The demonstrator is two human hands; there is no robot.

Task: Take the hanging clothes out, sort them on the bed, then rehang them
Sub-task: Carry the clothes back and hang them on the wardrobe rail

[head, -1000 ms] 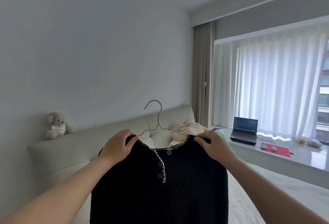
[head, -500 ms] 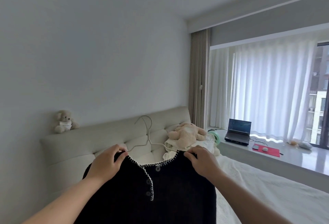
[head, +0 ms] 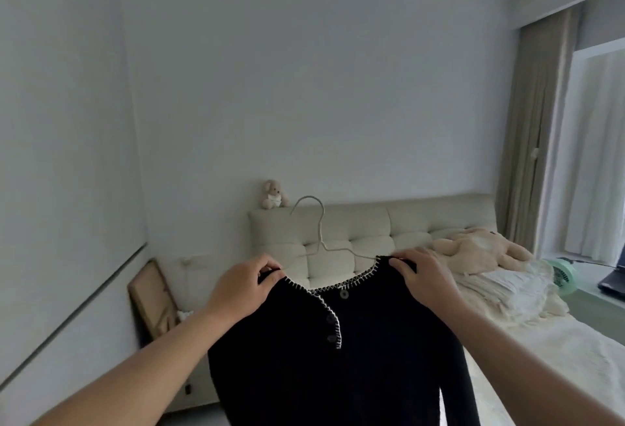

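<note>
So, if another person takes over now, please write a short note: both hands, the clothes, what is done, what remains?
Left hand: pinches the left shoulder of the black cardigan.
Right hand: pinches the right shoulder.
The cardigan is held up in the air, already on the wire hanger, hook free above the neckline.
Folded pale clothes lie on the bed, under a plush toy.
Done: this cardigan is on its hanger.
Left: hang it back; the rail is out of view. Then probably the pale clothes.
</note>
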